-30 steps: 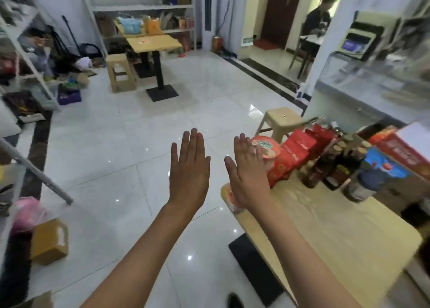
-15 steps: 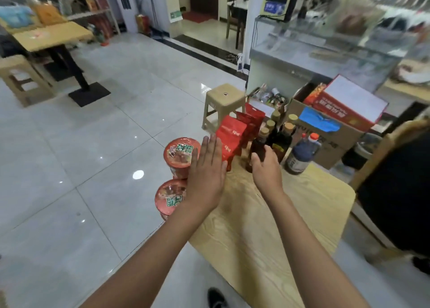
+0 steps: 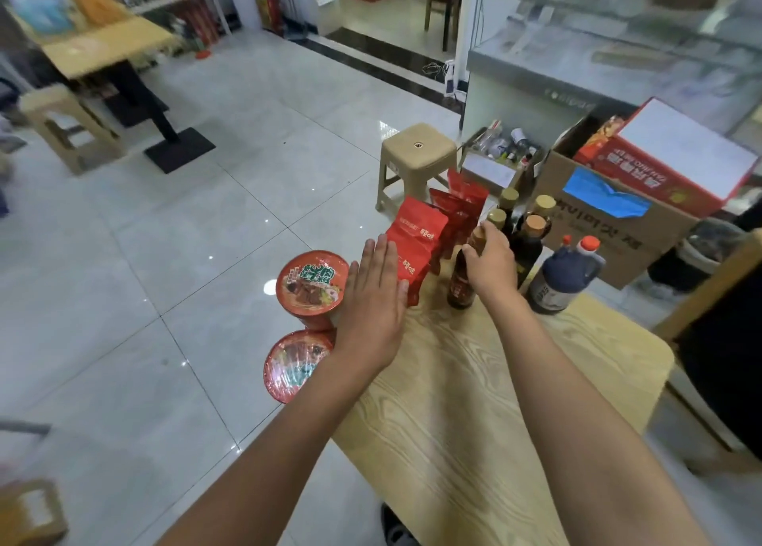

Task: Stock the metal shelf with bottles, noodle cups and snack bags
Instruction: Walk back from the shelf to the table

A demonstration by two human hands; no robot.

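Note:
On the wooden table [image 3: 474, 401] stand two red noodle cups [image 3: 309, 283], several red snack bags [image 3: 414, 242], several dark bottles [image 3: 532, 242] and a blue jug [image 3: 565, 275]. My right hand [image 3: 490, 263] grips the neck of a brown bottle with a red label [image 3: 461, 283] at the front of the group. My left hand [image 3: 373, 302] is flat with straight fingers, hovering between the far noodle cup and the nearest snack bag; whether it touches them I cannot tell. The near cup [image 3: 295, 364] sits at the table's left edge.
A beige plastic stool [image 3: 416, 149] stands beyond the table. Cardboard boxes [image 3: 618, 215] with a red carton [image 3: 668, 166] sit at the right by a glass counter [image 3: 618, 50]. A chair back [image 3: 709, 289] is at the far right. Another table [image 3: 107, 46] stands far left.
The camera has swung from the open floor to the table and come closer. My right hand reached forward and closed round the brown bottle's neck. My left hand stayed flat beside the noodle cup.

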